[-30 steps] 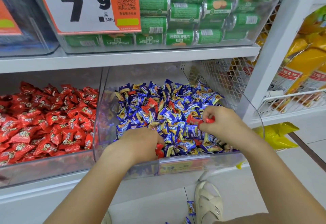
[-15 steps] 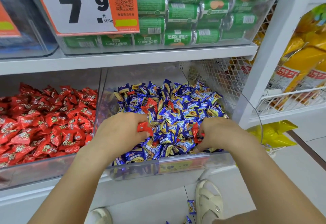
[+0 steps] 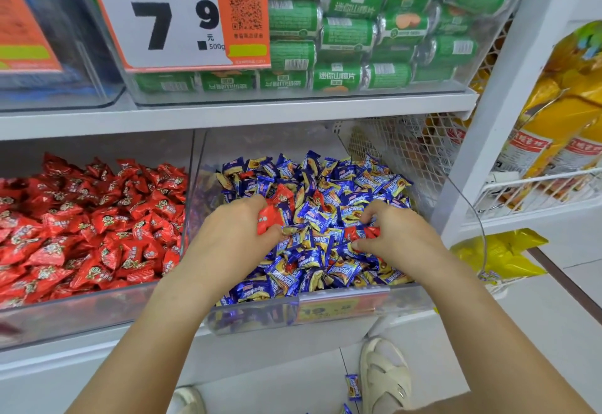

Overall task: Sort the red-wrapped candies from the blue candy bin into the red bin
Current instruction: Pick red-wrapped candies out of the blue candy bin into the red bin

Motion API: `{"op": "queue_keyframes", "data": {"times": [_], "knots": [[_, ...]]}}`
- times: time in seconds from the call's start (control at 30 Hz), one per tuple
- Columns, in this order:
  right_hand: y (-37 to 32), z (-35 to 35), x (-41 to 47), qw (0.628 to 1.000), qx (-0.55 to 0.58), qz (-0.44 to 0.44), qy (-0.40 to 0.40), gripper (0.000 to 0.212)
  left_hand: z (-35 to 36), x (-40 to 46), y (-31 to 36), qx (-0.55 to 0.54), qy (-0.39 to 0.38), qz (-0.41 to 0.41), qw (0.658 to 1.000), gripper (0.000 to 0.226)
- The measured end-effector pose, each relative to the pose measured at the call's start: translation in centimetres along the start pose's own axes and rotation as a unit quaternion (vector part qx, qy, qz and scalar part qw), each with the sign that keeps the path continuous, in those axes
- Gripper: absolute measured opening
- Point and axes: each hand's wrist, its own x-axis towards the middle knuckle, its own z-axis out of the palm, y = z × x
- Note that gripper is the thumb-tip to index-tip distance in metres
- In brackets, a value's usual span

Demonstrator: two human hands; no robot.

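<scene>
Left hand (image 3: pixel 233 234) grips a red candy (image 3: pixel 269 218), long axis tilted up-right; right hand (image 3: pixel 395 237) pinches another red candy (image 3: pixel 361 232), mostly hidden.

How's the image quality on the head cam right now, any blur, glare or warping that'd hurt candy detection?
Head view: strong wide-angle warp, the shelf edge bows and the white upright leans. Lighting even, shadows soft. Candies in the blue candy bin stay sharp; its clear front wall smears what sits behind. Mild sheen on green packs. Left hand and right hand crisp.
</scene>
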Motion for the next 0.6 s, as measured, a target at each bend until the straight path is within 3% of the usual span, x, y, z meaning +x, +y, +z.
{"op": "queue_keyframes", "data": {"times": [0.1, 0.23, 0.27, 0.47, 0.6], "knots": [[-0.2, 0.2, 0.1, 0.999, -0.011, -0.031, -0.013, 0.043, -0.2, 0.4, 0.2, -0.027, 0.064, -0.055, 0.996, 0.028], [-0.4, 0.5, 0.5, 0.998, -0.009, -0.053, -0.033, 0.027, 0.1, 1.5, 0.8, -0.025, 0.069, -0.074, 0.995, 0.014], [-0.4, 0.4, 0.6, 0.998, -0.010, -0.058, -0.030, 0.022, 0.4, 1.9, 0.9, -0.006, 0.066, -0.071, 0.995, 0.021], [-1.3, -0.3, 1.5, 0.985, 0.148, -0.050, 0.073, 0.008, 1.4, 4.7, 1.4, 0.035, 0.102, -0.067, 0.992, 0.010], [-3.4, 0.5, 3.3, 0.968, 0.214, -0.050, 0.124, 0.010, 2.2, 6.2, 1.1, 0.045, 0.055, -0.067, 0.995, 0.035]]}}
